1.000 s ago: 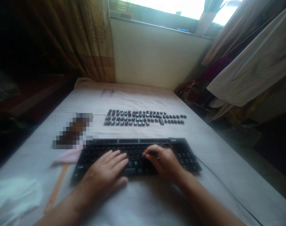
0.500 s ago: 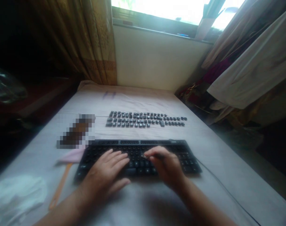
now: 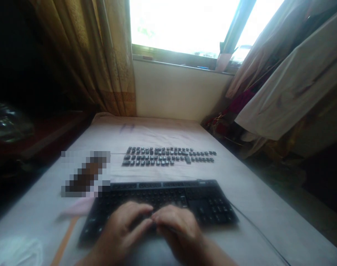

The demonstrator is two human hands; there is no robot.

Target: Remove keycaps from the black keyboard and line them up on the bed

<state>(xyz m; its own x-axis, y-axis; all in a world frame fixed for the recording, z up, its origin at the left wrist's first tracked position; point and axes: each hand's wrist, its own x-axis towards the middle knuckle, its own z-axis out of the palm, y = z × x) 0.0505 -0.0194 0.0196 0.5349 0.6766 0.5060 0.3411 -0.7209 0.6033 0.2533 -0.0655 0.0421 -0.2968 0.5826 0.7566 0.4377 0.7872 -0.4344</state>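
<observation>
The black keyboard (image 3: 168,195) lay on the pale sheet (image 3: 162,135), its long side facing the person, with both hands over its middle and near edge. The right hand (image 3: 177,221) had its fingers curled around a thin dark tool (image 3: 174,229). The left hand (image 3: 122,224) was arched over the left half of the keys, thumb and forefinger drawn together at the right fingertips; whether they pinched anything small could not be told, as the spot was blurred. With the fingertips meeting, hardly any room was left between the hands.

Past the keyboard's far edge ran an open strip of sheet, then rows of loose keycaps (image 3: 148,162), set out roughly parallel to it. Beyond them the sheet was open as far as its far edge by the wall (image 3: 171,92). The right end of the keyboard was free of the hands, and the sheet there lay open to its slanting right edge, crossed only by a cable (image 3: 258,229). The left side was tighter: a pink piece (image 3: 78,207) with an orange handle (image 3: 63,242) lay just beside the keyboard, a pixelated dark brown object (image 3: 86,173) behind it, and something whitish (image 3: 17,251) in the near left corner.
</observation>
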